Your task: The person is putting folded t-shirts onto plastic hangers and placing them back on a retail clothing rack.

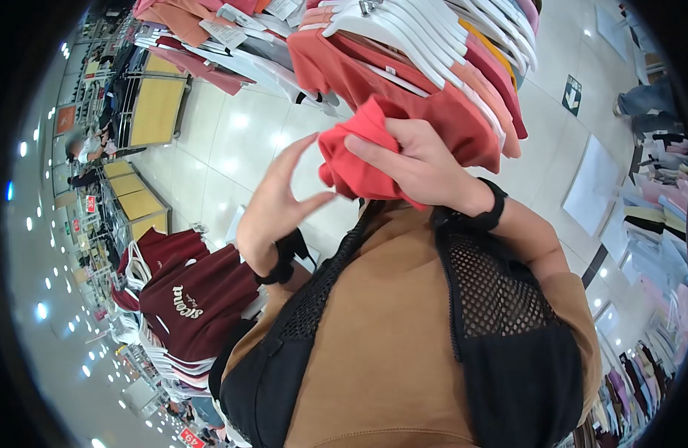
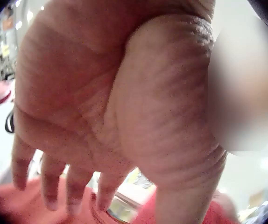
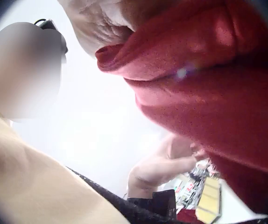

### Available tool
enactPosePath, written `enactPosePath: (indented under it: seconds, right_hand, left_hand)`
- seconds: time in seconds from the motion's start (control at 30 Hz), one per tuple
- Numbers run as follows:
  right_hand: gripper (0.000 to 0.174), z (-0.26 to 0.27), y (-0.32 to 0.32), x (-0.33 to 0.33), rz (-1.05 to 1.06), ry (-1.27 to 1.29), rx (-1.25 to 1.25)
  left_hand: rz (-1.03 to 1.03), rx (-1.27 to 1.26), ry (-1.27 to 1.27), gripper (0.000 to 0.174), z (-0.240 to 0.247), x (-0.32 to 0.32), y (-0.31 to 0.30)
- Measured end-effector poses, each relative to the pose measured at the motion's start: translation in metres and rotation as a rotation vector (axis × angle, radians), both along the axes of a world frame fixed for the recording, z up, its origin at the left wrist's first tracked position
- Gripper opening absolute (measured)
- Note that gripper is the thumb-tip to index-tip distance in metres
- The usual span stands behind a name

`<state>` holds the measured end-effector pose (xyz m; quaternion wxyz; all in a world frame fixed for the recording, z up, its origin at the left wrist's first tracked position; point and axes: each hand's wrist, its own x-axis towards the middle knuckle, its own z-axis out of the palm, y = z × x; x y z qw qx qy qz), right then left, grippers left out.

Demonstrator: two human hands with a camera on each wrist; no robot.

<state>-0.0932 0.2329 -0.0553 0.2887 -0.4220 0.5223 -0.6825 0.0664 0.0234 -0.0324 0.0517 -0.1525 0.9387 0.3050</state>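
A bunched coral-red cloth (image 1: pixel 355 160) is gripped by the right hand (image 1: pixel 426 164), thumb lying across its top and fingers round its far side. In the right wrist view the red cloth (image 3: pixel 208 93) hangs in folds below that palm. The left hand (image 1: pixel 273 201) is held just left of the cloth, fingers extended and thumb apart, with a gap between hand and cloth. Its bare palm (image 2: pixel 92 88) fills the left wrist view, fingers straight and holding nothing.
Beyond the hands, red and coral shirts (image 1: pixel 463 123) hang on white hangers (image 1: pixel 392 33). Maroon shirts (image 1: pixel 202 299) hang at lower left. Wooden display stands (image 1: pixel 156 112) are at upper left, with more clothes (image 1: pixel 661 257) at the right. Tiled floor (image 1: pixel 232 127) shows between the racks.
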Motion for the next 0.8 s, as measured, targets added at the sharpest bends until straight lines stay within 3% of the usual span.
enactPosePath:
  seconds: [0.07,0.1,0.13,0.2,0.33,0.4,0.47,0.5,0.57,0.6,0.63,0.73,0.8]
  right_hand:
    - [0.029,-0.003,-0.011,0.011,0.026,-0.311,0.012]
    - [0.027,-0.003,-0.015,0.014,0.041,-0.328,-0.027]
    - [0.027,-0.004,-0.018,0.019,0.046,-0.33,-0.026]
    - [0.028,-0.007,-0.02,0.026,0.062,-0.395,-0.083]
    - [0.032,-0.01,-0.015,0.031,0.08,-0.307,-0.134]
    - [0.032,-0.012,-0.011,0.033,0.096,-0.319,-0.129]
    - [0.033,-0.014,-0.011,0.033,0.11,-0.33,-0.129]
    - [0.032,-0.014,-0.011,0.032,0.07,-0.302,-0.16]
    - [0.027,-0.017,-0.01,0.029,0.0,-0.231,-0.177]
    - [0.027,-0.018,-0.009,0.027,-0.005,-0.23,-0.18]
    - [0.025,-0.019,-0.007,0.024,-0.062,-0.154,-0.159]
    - [0.024,-0.023,-0.007,0.017,-0.239,-0.135,-0.157]
    - [0.027,-0.018,0.003,0.009,-0.135,-0.34,-0.062]
  left_hand:
    - [-0.061,0.155,0.105,0.084,0.012,-0.002,0.035]
    - [-0.084,0.325,0.186,0.088,0.003,-0.001,0.042]
    - [-0.079,0.325,0.185,0.088,0.001,-0.006,0.055]
    - [0.159,0.466,0.321,0.085,-0.003,-0.016,0.082]
    - [0.374,0.497,0.467,0.065,-0.026,-0.022,0.088]
    - [0.409,0.357,0.593,0.064,-0.027,-0.03,0.103]
    - [0.529,0.229,0.687,0.048,-0.024,-0.033,0.111]
    - [0.528,0.228,0.687,0.048,-0.027,-0.032,0.107]
    - [0.397,0.161,0.645,0.022,-0.037,-0.031,0.092]
    - [0.391,0.161,0.646,0.022,-0.039,-0.03,0.087]
    - [0.423,0.293,0.637,0.015,-0.04,-0.029,0.083]
    - [0.489,0.524,0.617,0.021,-0.027,-0.029,0.073]
    - [0.407,0.579,0.614,0.019,-0.025,-0.029,0.069]
